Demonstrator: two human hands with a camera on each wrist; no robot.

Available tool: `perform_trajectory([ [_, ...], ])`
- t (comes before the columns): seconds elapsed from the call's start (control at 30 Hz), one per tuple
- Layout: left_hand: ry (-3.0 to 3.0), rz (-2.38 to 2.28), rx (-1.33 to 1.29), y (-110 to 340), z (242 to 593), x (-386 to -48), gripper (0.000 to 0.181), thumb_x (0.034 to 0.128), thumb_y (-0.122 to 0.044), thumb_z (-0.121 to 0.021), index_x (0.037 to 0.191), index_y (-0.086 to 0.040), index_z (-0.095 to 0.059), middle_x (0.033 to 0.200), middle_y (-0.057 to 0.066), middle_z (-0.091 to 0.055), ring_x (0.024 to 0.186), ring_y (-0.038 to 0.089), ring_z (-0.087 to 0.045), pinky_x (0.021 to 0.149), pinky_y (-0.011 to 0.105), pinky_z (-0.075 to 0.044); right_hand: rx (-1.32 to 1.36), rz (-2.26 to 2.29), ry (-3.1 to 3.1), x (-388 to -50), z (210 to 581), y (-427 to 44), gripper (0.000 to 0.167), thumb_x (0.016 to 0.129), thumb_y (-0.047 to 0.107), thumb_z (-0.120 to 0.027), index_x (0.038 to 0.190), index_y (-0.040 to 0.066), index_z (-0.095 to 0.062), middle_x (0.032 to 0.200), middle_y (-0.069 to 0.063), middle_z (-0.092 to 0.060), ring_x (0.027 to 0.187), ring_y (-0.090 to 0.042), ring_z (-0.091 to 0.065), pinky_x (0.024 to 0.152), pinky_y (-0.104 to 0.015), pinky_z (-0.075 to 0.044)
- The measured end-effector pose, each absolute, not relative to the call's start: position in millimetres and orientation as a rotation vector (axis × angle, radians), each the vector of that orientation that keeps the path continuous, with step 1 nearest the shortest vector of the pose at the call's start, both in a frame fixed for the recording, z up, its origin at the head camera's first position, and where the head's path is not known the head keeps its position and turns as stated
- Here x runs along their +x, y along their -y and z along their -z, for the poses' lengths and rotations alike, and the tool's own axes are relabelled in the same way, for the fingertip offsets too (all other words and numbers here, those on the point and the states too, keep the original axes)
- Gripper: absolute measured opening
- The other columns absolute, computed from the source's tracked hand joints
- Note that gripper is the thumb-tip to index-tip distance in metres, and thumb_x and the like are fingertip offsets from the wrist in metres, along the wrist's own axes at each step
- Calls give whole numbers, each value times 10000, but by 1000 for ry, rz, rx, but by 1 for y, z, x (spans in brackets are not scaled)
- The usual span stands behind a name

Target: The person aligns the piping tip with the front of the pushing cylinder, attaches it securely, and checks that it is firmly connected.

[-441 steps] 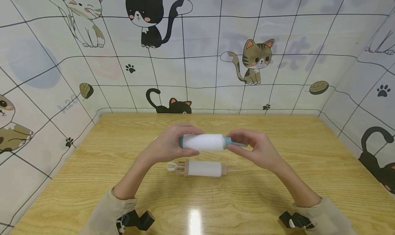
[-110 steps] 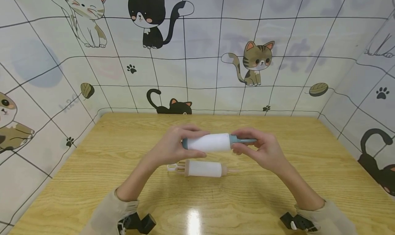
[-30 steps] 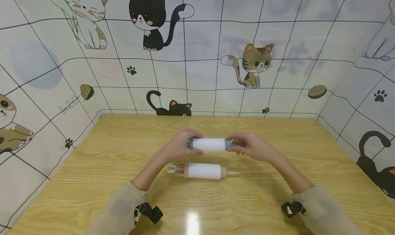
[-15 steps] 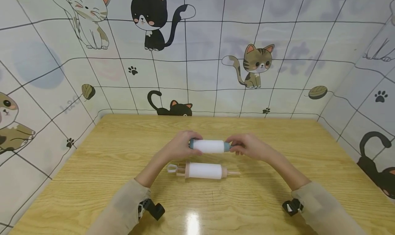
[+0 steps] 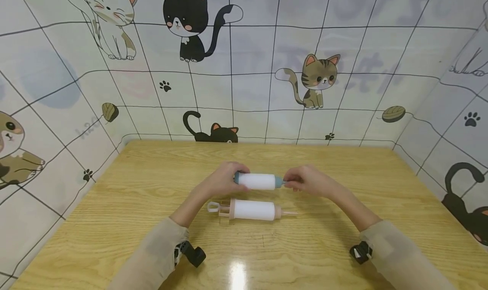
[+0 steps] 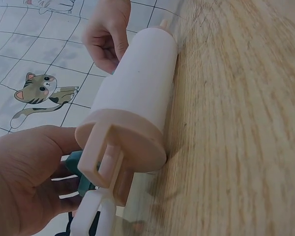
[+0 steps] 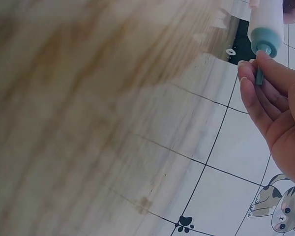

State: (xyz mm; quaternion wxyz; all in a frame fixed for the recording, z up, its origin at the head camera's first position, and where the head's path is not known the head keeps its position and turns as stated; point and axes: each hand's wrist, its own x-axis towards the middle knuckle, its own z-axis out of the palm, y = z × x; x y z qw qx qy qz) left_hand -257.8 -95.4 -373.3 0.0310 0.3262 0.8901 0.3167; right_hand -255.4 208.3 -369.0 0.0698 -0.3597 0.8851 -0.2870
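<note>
In the head view, a white syringe-like tube with teal ends [image 5: 256,181] lies level in both hands. My left hand [image 5: 225,180] grips its teal left end; in the left wrist view the teal handle [image 6: 78,167] shows partly behind the other tube. My right hand [image 5: 310,180] pinches the thin teal nozzle [image 7: 259,76] between thumb and fingers. Whether this tube touches the table I cannot tell. Just in front of it lies a similar white syringe with peach ends [image 5: 254,210], its loop handle to the left and thin nozzle to the right, untouched by either hand.
Both syringes are at the middle of a wooden table [image 5: 152,247]. A wall covering with cartoon cats [image 5: 318,76] encloses the back and sides. Each sleeve carries a black wrist camera [image 5: 193,254].
Compared with the oldest frames, the teal-ended syringe is lower and nearer the table. Over the last second it has shifted slightly left, and my right fingers have drawn towards the nozzle's tip.
</note>
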Motion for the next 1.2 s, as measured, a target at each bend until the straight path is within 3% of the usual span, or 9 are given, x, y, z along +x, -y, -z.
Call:
perform_trajectory([
  [0.13, -2743, -933, 1005, 96, 373, -260, 394, 823, -136, -830, 1173, -16, -693, 1118, 79, -691, 1001, 202, -612, 849, 358, -521, -1079, 819, -2674, -258, 369, -210, 59, 967, 53, -673, 935, 15, -705, 785, -37, -705, 660, -126, -620, 578, -252, -510],
  [0.3, -2739, -905, 983, 96, 375, -263, 400, 815, -131, -839, 1172, -20, -697, 1121, 78, -690, 1009, 203, -608, 858, 352, -516, -1058, 799, -2668, -260, 370, -212, 53, 957, 33, -675, 944, -9, -706, 830, -59, -725, 685, -143, -652, 608, -256, -530],
  [0.53, -2713, -902, 922, 95, 380, -267, 436, 806, -163, -858, 1190, -38, -695, 1131, 60, -688, 1011, 190, -601, 854, 345, -513, -1059, 690, -2708, -262, 373, -211, 45, 951, 61, -696, 967, 43, -733, 906, -18, -731, 780, -83, -632, 682, -270, -530],
  [1.2, -2681, -922, 936, 99, 380, -266, 485, 849, -288, -832, 1235, -42, -672, 1157, 56, -679, 998, 173, -598, 842, 327, -502, -1030, 707, -2670, -263, 377, -216, 43, 946, 110, -716, 969, 75, -728, 886, 39, -703, 794, -85, -642, 710, -292, -546],
])
